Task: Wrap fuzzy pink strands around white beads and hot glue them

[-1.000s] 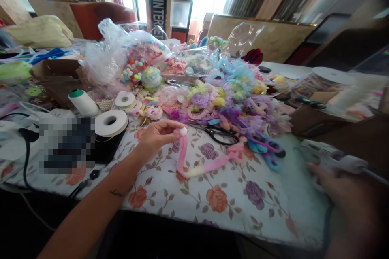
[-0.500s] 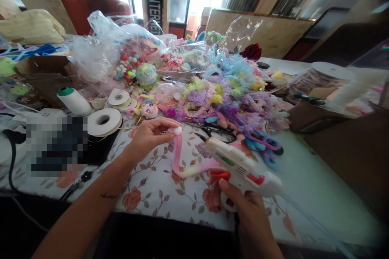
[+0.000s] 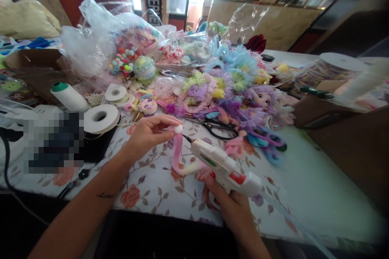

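My left hand (image 3: 154, 129) pinches the end of a fuzzy pink and cream strip (image 3: 178, 149), with a small white ball (image 3: 178, 129) showing at the fingertips. From there the strip hangs down and curves right along the tablecloth. A white hot glue gun (image 3: 225, 166) is gripped in my right hand (image 3: 223, 200), fingers wrapped round its handle. Its dark nozzle tip points left and sits just beside the white ball; whether they touch I cannot tell. Black-handled scissors (image 3: 220, 128) lie just behind the gun.
Across the back spreads a heap of pastel tulle trims (image 3: 209, 89) and clear plastic bags (image 3: 91, 36). On the left are a ribbon spool (image 3: 88, 120), a thread cone (image 3: 71, 99) and a blurred-out dark object (image 3: 57, 141). A cardboard box (image 3: 343, 141) stands at the right.
My right hand has brought the glue gun leftward, so its nozzle is now close to the white ball. My left hand keeps its pinch in nearly the same place. The view has shifted slightly.
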Motion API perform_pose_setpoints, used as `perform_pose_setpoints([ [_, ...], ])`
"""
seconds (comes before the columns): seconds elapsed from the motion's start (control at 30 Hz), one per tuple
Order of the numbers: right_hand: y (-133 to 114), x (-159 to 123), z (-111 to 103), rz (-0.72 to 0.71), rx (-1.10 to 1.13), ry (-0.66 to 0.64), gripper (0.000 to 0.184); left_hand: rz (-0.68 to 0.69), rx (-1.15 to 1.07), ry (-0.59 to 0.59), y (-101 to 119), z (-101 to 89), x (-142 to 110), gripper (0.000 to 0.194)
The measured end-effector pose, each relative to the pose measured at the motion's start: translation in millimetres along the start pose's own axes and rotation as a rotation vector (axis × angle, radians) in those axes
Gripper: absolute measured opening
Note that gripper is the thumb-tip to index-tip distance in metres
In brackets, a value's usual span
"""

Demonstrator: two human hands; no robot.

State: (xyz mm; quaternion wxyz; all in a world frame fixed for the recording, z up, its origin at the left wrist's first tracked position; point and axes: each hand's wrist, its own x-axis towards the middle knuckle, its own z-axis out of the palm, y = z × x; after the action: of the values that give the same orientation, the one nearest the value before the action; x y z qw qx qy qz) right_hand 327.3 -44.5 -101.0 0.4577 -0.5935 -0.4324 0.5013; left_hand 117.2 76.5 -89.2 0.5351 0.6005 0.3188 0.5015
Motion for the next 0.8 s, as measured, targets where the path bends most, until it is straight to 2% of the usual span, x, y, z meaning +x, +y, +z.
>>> perform_pose_setpoints([
  [0.53,-1.7,0.8,1.8,0.022,-0.011,-0.010,0.030,0.004,0.001,-0.005,-0.1,0.1,-0.6,0.019],
  [0.8,5.7,3.8,-1.1,0.002,-0.001,-0.051,0.035,-0.020,-0.019,0.056,1.7,0.6,0.5,0.019],
])
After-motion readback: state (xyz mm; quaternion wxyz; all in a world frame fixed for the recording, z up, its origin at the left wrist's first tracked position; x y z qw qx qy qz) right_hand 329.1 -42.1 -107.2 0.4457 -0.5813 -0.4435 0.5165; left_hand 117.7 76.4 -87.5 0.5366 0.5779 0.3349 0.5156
